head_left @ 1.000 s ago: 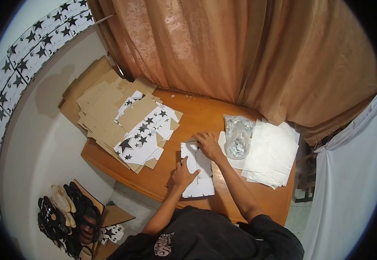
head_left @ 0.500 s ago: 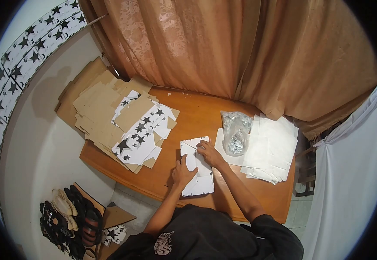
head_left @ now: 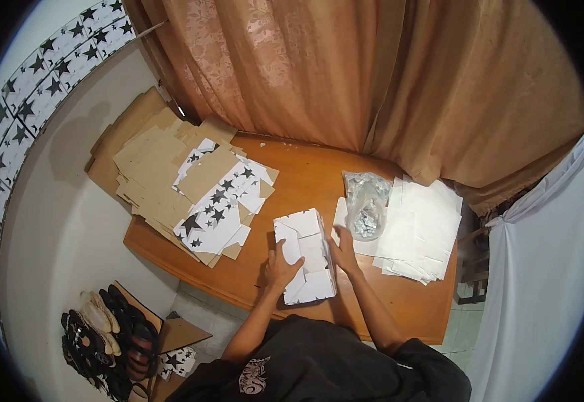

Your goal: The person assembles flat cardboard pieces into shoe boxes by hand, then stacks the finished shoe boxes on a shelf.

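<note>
A white cardboard box (head_left: 313, 251) with black star edges sits on the wooden table in front of me, its folded flaps facing up. My left hand (head_left: 281, 269) grips its left side, thumb stretched across the top and fingers along the edge. Beside the right wall is my right hand (head_left: 343, 253), fingers extended and apart, close against the box. Just beyond that hand lies a clear plastic bag (head_left: 366, 208) with small silvery pieces inside.
White sheets (head_left: 419, 231) are stacked at the table's right. Flat cardboard blanks (head_left: 164, 157), some star-printed, are piled at the left. Brown curtains (head_left: 292, 67) hang behind the wooden table (head_left: 299, 164). Shoes (head_left: 114, 335) stand low at the left.
My right hand has come off the top of the box and moved to its right side. The box has turned slightly, and its top flaps now look more parted.
</note>
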A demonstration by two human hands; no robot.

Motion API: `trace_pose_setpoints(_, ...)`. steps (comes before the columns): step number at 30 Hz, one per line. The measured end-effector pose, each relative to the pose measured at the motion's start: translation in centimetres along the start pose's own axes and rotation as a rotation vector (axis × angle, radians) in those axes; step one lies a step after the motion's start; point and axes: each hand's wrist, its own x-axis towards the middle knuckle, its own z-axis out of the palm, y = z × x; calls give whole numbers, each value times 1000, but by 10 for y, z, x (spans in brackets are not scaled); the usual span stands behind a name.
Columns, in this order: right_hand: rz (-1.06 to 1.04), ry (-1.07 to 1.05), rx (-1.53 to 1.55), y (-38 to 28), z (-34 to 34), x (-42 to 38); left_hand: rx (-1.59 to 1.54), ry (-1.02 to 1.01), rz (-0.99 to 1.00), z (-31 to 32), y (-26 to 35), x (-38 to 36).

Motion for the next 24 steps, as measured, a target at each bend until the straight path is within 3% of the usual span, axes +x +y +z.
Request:
trace_pose_setpoints(2,550,-180,-80,8,-13,-28,-106,51,-15,-10,-3,-1)
trace_pose_setpoints(6,722,-235,6,-17,-40,-54,-306,206,34,-19,-7,1)
trace_pose_setpoints(8,1112,-393,266,-59,-58,-48,-327,208,24,-30,3,-3)
trace_pose_setpoints(9,1168,-543,404,-55,-61,-44,-422,280,67,-31,5,-2)
trace_pose_setpoints(10,1165,-534,407,-54,-59,-44,-518,353,110,-33,7,-2)
trace_pose_setpoints(12,1063,-440,743,-58,-53,-43,-626,268,83,-35,8,-4)
trace_pose_setpoints(14,990,-433,824,-52,-51,-36,-733,283,153,-31,7,-5)
trace_pose_setpoints(16,918,-255,640,-56,-46,-33,-673,355,201,-23,2,1)
trace_pose_setpoints(18,815,-238,564,-60,-40,-30,-613,427,240,-22,3,0)
trace_pose_setpoints(21,552,-113,263,-63,-27,-28,-764,386,175,-37,28,-14)
trace_pose_setpoints(24,435,-43,242,-68,-24,-30,-861,320,224,-44,34,-18)
